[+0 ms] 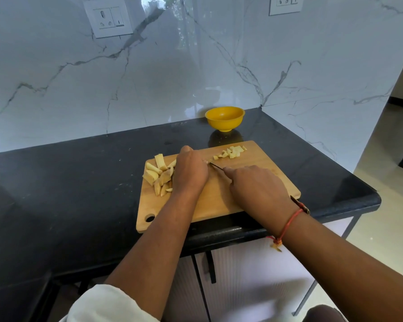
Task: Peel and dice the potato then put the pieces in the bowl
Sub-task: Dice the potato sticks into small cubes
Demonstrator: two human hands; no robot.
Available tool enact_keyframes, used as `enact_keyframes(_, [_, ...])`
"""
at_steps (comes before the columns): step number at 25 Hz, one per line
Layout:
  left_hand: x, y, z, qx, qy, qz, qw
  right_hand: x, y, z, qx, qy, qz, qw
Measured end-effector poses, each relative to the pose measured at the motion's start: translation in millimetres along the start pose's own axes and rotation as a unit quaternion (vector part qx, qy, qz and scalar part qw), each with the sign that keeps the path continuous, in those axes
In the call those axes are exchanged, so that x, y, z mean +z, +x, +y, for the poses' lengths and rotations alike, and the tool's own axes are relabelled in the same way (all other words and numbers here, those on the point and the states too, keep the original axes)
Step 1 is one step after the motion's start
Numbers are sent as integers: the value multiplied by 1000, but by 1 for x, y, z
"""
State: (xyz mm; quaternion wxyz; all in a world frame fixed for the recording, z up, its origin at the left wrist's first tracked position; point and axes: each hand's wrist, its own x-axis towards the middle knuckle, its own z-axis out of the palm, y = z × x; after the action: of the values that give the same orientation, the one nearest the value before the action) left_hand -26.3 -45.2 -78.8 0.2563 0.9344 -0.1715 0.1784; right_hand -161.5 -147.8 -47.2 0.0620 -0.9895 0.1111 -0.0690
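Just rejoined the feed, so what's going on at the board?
A person is dicing potato on the cutting board. The right hand grips the knife; the left hand rests beside the blade, hiding what it steadies. Uncut strips lie at the board's left, diced pieces at its far right. The yellow bowl behind shows no pieces.

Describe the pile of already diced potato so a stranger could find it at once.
Start at the black counter and the wooden cutting board lying on it. The diced pile sits at the board's far edge, nearest the yellow bowl. Its pieces are small cubes, unlike the long strips at the board's left end.
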Motion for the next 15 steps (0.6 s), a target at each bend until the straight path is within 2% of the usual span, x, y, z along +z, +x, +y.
enact_keyframes(4, [-3, -3, 3, 20, -6, 7, 1000, 0, -9, 15, -5, 6, 38, 999])
enact_keyframes(10, [-12, -10, 9, 50, -37, -14, 998, 7, 5, 19, 12, 128, 137, 982])
enact_keyframes(15, [-14, -10, 14, 63, -57, -42, 995, 17, 12, 21, 58, 172, 155, 971])
